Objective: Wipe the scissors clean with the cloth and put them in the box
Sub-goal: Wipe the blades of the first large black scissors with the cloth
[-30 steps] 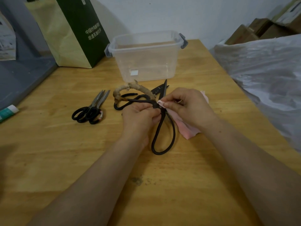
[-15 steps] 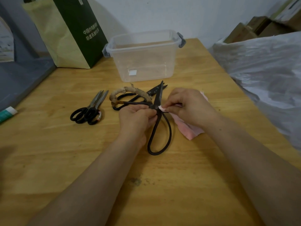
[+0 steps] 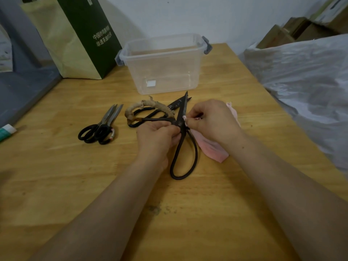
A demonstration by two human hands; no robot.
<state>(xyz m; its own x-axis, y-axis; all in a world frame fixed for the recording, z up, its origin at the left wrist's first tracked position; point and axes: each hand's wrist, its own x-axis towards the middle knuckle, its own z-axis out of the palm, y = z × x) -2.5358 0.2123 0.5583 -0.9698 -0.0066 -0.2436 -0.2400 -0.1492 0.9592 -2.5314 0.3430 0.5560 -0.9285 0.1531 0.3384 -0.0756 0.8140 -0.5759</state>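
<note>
Right now your left hand has its fingers curled round the big black iron scissors with the long loop handle, gripping them just below the pivot. Your right hand pinches a fold of the pink cloth between thumb and fingertips and holds it against the right side of the blade, close to the pivot. The rest of that cloth trails under your right wrist onto the light wooden table.

The scissors are tilted, with the blade tip pointing away from you toward the clear plastic box with grey clip handles and one loop hanging down toward you. They are outside the box, just in front of it.

Just behind your left hand lies an old pair of scissors with a rope-wrapped handle. Further left, apart from it, are black-handled steel scissors; can't tell if that's one pair or two.

A green and cream paper bag stands left of the box. White crumpled plastic sheeting covers the right side. A green and white tube sits at the left edge.
</note>
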